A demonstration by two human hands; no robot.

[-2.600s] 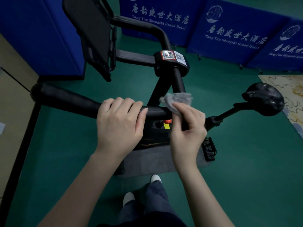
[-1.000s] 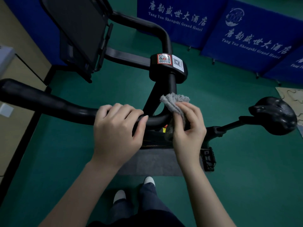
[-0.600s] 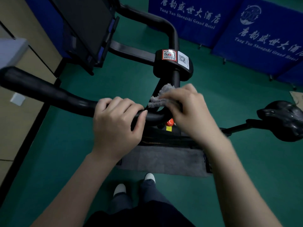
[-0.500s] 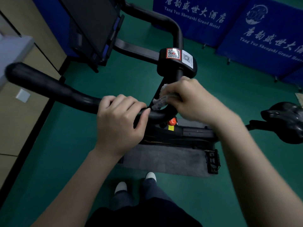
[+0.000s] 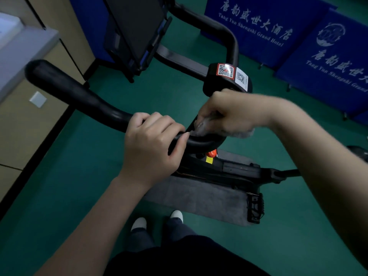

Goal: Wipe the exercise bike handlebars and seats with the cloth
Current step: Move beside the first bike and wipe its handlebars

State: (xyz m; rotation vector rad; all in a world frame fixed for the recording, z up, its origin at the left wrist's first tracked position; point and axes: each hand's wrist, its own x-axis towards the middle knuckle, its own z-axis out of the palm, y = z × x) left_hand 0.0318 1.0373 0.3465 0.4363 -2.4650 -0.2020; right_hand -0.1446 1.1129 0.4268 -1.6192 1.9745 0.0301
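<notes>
Seen from my remote station: the left hand (image 5: 151,148) wraps the near black handlebar (image 5: 79,96), fingers over it and thumb on its near side. The right hand (image 5: 229,114) bunches the grey cloth (image 5: 203,126) in curled fingers against the bar's bend (just below the QR-stickered clamp (image 5: 227,78)). The seat (image 5: 358,153) barely shows at the right edge. A grey mat (image 5: 199,196) lies under the bike, and blue hotel banners (image 5: 258,26) stand far right.
</notes>
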